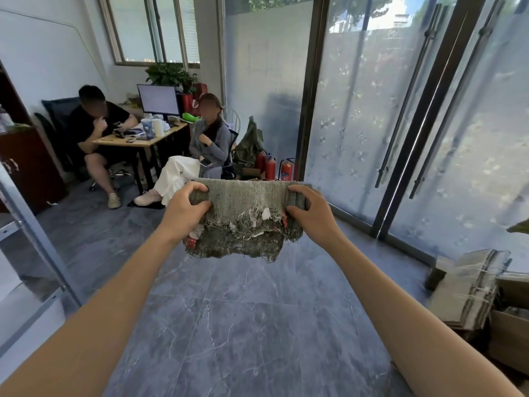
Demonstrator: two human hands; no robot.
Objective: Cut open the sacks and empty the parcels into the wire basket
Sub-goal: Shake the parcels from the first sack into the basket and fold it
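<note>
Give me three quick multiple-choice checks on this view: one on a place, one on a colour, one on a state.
1. Where is the cardboard stack?
A on the desk
B on the floor at the person's right
C in the person's hands

2. What colour is the sack mainly?
A blue
B yellow
C grey-green

3. How is the sack held?
A the left hand and the right hand each grip one end
B it lies flat on the floor
C one hand alone pinches it

Answers:
1. B, it rests on the tiles at the right edge.
2. C, its weave is grey-green.
3. A, fingers of both hands curl round its ends, above the floor.
</note>
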